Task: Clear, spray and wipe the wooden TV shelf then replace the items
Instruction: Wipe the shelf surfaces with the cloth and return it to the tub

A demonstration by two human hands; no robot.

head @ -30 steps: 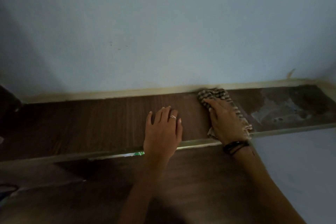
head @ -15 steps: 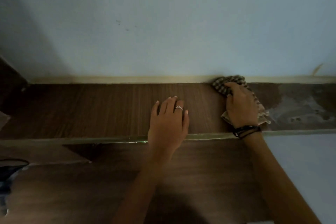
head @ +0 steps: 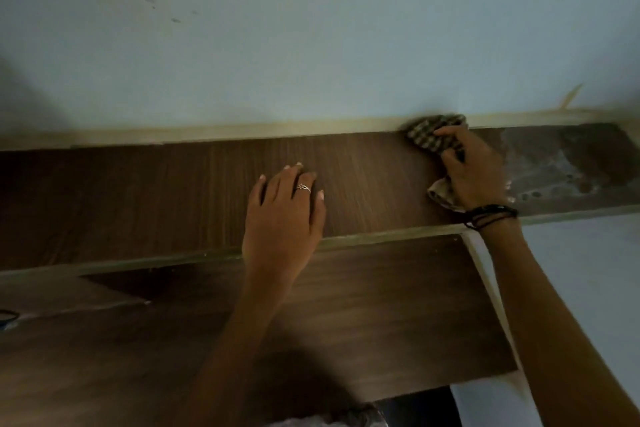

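Dark wood grain fills the middle of the frame as a person works along a shelf (head: 173,198) set against a pale blue wall (head: 311,38). At centre, the left hand (head: 284,222) lies flat on the shelf, palm down, fingers straight and slightly spread, a ring (head: 303,187) on one finger; its heel reaches over the shelf's pale front edge. At right of centre, the right hand (head: 474,173) has its fingers curled over a bunched checked cloth (head: 433,133), pressing it onto the shelf at the back edge where the wood meets the wall. Part of the cloth shows ahead of the fingertips, and another fold pokes out under the palm near the wrist. Dark bands (head: 491,215) circle that wrist. Both hands are well apart on the same board. At far right of the cloth, the shelf surface looks grey and smeared (head: 554,166). Below the shelf, in the lower half of the frame, runs a second brown wooden panel (head: 346,322).
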